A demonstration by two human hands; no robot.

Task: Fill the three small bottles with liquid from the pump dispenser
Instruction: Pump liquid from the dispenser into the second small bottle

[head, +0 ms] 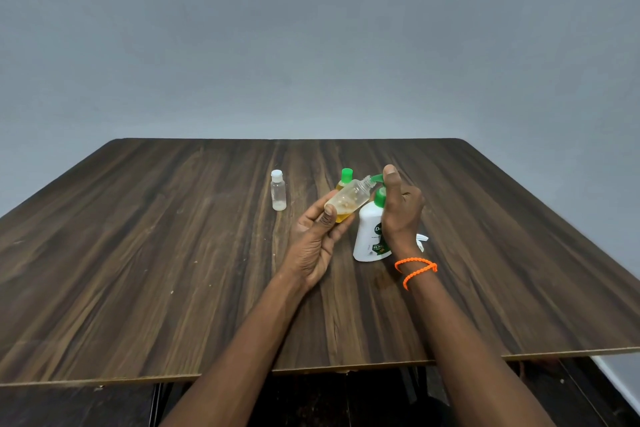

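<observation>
Left hand [317, 239] pinching tilted open bottle [349, 201], mouth at pump dispenser [372, 232] spout; right hand [400, 208] wrapped round pump, thumb on top. Risk: mouth drifting off spout, liquid spilling onto desk [173, 270].

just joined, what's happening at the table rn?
A person is filling a small bottle. The left hand holds an uncapped clear bottle tilted with its mouth at the green spout of the pump dispenser, while the right hand rests on the pump head. A little yellow liquid sits in it. A green-capped bottle and a white-capped bottle stand behind on the table.
</observation>
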